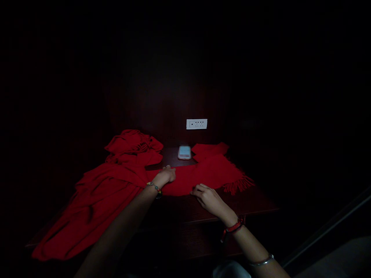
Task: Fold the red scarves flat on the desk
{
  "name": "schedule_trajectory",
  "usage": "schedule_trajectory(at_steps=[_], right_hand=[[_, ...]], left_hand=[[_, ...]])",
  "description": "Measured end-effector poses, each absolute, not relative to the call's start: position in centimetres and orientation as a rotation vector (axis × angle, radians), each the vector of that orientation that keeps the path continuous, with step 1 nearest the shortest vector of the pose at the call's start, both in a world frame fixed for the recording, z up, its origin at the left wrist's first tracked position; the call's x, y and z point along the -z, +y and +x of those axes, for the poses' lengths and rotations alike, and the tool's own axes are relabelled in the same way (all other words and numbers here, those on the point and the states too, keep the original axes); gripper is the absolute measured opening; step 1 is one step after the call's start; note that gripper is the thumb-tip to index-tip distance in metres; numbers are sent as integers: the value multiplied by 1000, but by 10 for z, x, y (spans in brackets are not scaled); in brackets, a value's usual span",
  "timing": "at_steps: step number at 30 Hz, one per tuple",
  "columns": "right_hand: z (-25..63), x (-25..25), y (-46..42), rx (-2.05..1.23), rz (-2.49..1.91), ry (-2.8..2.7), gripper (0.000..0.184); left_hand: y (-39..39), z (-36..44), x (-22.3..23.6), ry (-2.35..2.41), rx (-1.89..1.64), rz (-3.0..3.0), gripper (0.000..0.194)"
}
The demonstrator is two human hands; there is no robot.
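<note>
Okay, red cloth [182, 181] runs lower left to right of centre; looks light, soft, limp, likely to bunch, not fragile. Right hand [206, 197], below centre, fingers curled at cloth's near edge, pinch unclear. Left hand [168, 175], centre, on cloth, can't tell grip. Fringe [239, 184] may tangle; better hold plain edges.
</note>
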State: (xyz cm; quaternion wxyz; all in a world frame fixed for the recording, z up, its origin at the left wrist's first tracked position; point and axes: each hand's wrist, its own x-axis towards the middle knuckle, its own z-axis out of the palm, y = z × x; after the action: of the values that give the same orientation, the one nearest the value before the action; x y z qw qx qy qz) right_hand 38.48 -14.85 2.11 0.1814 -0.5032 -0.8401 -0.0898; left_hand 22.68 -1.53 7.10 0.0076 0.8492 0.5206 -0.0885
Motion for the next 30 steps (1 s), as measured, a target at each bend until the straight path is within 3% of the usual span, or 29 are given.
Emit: schedule_trajectory(at_steps=[5, 11, 20, 24, 30], right_hand=[[384, -23, -150, 237, -1430, -2371, 25], [384, -23, -150, 210, -1435, -2363, 27], [386, -19, -148, 197, -1487, -2229, 24], [387, -14, -147, 244, -1603, -2059, 25], [387, -11, -146, 175, -1712, -2031, 27]], left_hand=[[-27, 235, -65, 1256, 221, 2821, 36], [-12, 245, -59, 1508, 140, 2755, 38], [-15, 251, -41, 1158, -63, 2914, 40], [-17, 249, -38, 1185, -55, 2916, 42], [-18, 268, -39, 810, 6, 2962, 43]])
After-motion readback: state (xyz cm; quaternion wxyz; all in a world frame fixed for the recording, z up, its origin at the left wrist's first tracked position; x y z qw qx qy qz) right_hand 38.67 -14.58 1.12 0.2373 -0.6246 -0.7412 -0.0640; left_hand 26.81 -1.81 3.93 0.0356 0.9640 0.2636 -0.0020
